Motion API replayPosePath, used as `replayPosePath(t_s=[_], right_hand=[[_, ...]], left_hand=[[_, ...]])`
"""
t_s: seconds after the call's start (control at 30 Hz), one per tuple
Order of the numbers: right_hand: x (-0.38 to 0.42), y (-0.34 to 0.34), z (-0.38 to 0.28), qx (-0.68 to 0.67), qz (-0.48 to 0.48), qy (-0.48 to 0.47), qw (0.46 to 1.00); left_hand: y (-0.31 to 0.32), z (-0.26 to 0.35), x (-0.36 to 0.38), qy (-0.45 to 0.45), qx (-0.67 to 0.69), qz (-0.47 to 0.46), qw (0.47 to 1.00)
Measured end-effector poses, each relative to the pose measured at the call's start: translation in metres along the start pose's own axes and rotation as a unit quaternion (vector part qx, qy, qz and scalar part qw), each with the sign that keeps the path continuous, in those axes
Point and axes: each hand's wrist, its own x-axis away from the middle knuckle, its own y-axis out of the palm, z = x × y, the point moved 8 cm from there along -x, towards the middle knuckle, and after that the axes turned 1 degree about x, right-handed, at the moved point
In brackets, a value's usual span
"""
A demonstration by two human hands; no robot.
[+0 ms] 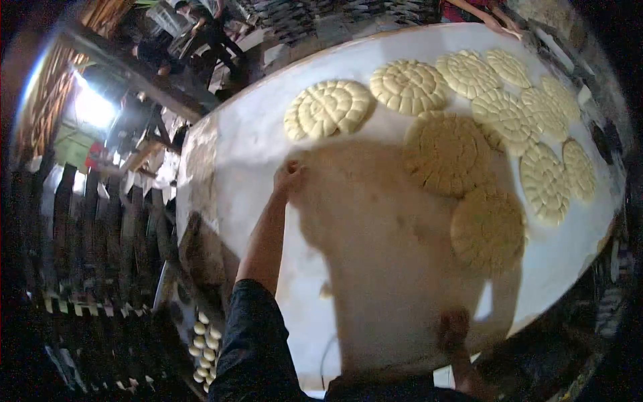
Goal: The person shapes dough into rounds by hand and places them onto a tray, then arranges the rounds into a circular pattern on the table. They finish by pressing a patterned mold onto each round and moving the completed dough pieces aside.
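My left hand (290,177) is stretched over the pale work table (254,144), its fingers curled; whatever they hold, if anything, is hidden. Beyond it lies a round of dough (328,108) marked with rings of cuts. My right hand (454,328) is low over the near part of the table, in deep shadow, and looks closed; its contents cannot be made out. Several similar rounds cover the right side, among them a shaded dough round (447,153) and, nearest my right hand, another dough round (487,229). A small scrap (326,290) sits right of my left forearm.
At the lower left, several small dough balls (204,345) sit beside the table. Another person's hand (499,25) rests at the far right edge. Dark slatted material (100,228) stands left, and people (207,33) are in the background. My shadow covers much of the table.
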Motion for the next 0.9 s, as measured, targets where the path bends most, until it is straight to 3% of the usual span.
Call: replayPosePath(t_s=[0.03, 0.1, 0.17, 0.23, 0.27, 0.33, 0.4, 0.43, 0.47, 0.5, 0.53, 0.57, 0.63, 0.7, 0.73, 0.77, 0.8, 0.83, 0.87, 0.9], right_hand=[[-0.011, -0.011, 0.004, -0.005, 0.022, 0.02, 1.0], [-0.03, -0.022, -0.014, -0.025, 0.041, 0.049, 0.998], [-0.045, -0.024, -0.015, -0.059, 0.028, 0.057, 0.996], [-0.059, -0.023, -0.016, -0.084, 0.019, 0.065, 0.994], [-0.064, -0.022, -0.015, -0.095, 0.015, 0.069, 0.993], [-0.072, -0.018, -0.016, -0.109, 0.007, 0.076, 0.991], [-0.077, -0.013, -0.018, -0.115, 0.003, 0.078, 0.99], [-0.079, -0.012, -0.019, -0.114, 0.003, 0.078, 0.99], [-0.08, -0.01, -0.021, -0.109, 0.003, 0.075, 0.991], [-0.08, -0.011, -0.024, -0.105, 0.003, 0.074, 0.992], [-0.081, -0.011, -0.027, -0.101, 0.006, 0.072, 0.992], [-0.082, -0.011, -0.029, -0.095, 0.006, 0.07, 0.993], [-0.084, -0.008, -0.031, -0.086, 0.011, 0.068, 0.994], [-0.083, -0.001, -0.032, -0.069, 0.023, 0.065, 0.995], [-0.081, 0.0, -0.034, -0.055, 0.033, 0.057, 0.996], [-0.083, 0.001, -0.036, -0.026, 0.071, 0.036, 0.996], [-0.084, 0.002, -0.037, 0.005, 0.11, 0.018, 0.994], [-0.079, 0.015, -0.028, -0.002, 0.181, 0.007, 0.984], [-0.07, 0.019, -0.021, -0.011, 0.25, -0.007, 0.968], [-0.076, 0.017, -0.02, -0.056, 0.191, 0.04, 0.979]], left_hand=[[-0.006, 0.011, -0.017, -0.012, -0.094, 0.105, 0.99], [-0.017, 0.0, -0.076, 0.001, 0.0, 0.182, 0.983], [-0.021, -0.044, -0.19, 0.071, -0.206, 0.125, 0.968], [-0.022, -0.011, -0.203, 0.045, -0.276, 0.193, 0.941], [-0.013, 0.013, -0.188, 0.043, -0.349, 0.274, 0.895], [-0.023, 0.033, -0.164, -0.004, -0.297, 0.337, 0.893], [-0.031, 0.025, -0.161, -0.089, -0.029, 0.296, 0.951], [-0.02, 0.008, -0.174, -0.109, 0.213, 0.145, 0.96], [-0.013, 0.0, -0.181, -0.113, 0.303, 0.038, 0.946], [-0.012, -0.001, -0.186, -0.031, 0.25, -0.046, 0.967], [-0.016, 0.004, -0.189, 0.187, 0.015, -0.083, 0.979], [-0.014, 0.009, -0.176, 0.389, -0.259, -0.027, 0.883], [-0.009, 0.01, -0.143, 0.287, -0.315, 0.044, 0.903], [-0.005, 0.009, -0.081, 0.164, -0.414, 0.086, 0.891], [-0.009, -0.007, -0.058, -0.004, -0.446, 0.066, 0.893], [-0.013, -0.001, -0.014, -0.021, -0.368, 0.114, 0.923], [-0.016, -0.022, 0.01, 0.097, -0.377, 0.241, 0.889], [-0.032, -0.058, 0.043, -0.124, -0.159, 0.228, 0.953], [-0.036, -0.084, 0.067, -0.123, -0.13, 0.275, 0.945], [-0.033, -0.097, 0.105, -0.092, -0.028, 0.288, 0.953]])
